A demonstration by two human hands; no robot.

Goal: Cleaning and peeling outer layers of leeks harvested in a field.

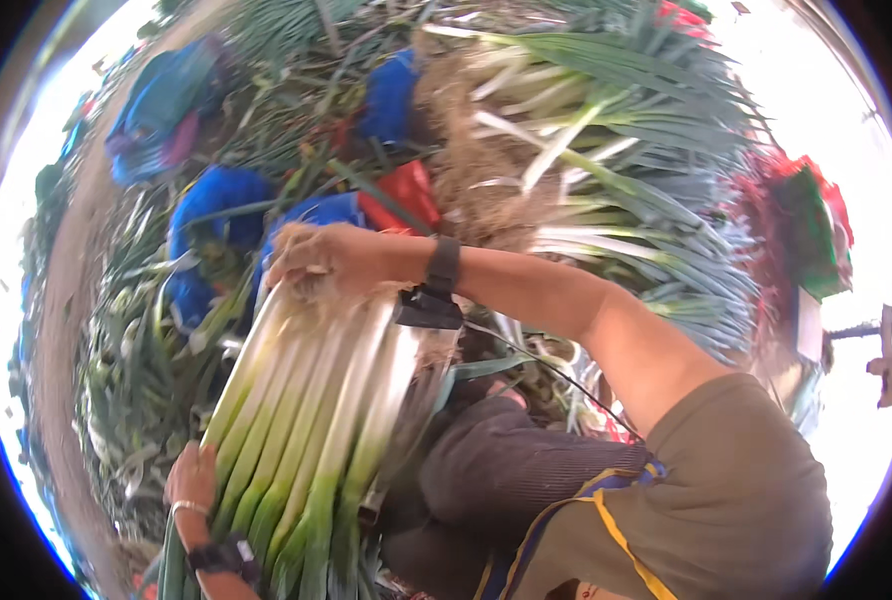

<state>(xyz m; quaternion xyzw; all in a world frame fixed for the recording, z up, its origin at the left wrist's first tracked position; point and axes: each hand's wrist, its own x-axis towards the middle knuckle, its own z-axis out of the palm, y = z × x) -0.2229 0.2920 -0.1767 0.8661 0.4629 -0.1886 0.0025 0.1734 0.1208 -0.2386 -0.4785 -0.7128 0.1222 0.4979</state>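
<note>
A row of leeks [306, 400], white near the roots and green lower down, lies side by side in front of me, slanting from the top toward the lower edge. My right hand [321, 258] reaches over from the right, its fingers bent around the leeks' brown fibrous root ends, which partly hide the fingertips. At the left side of the same row, my left hand [192, 480] grips the outermost stalks lower down, where they turn green. Some of its fingers are hidden. Each wrist wears a black strap with a small box.
A large heap of leeks [636, 180] lies at the upper right, roots turned inward. Blue cloth or bags [216, 225] and a red piece [406, 195] lie among loose green leaves. My bent leg [511, 460] is right of the row. A cable hangs from my right wrist.
</note>
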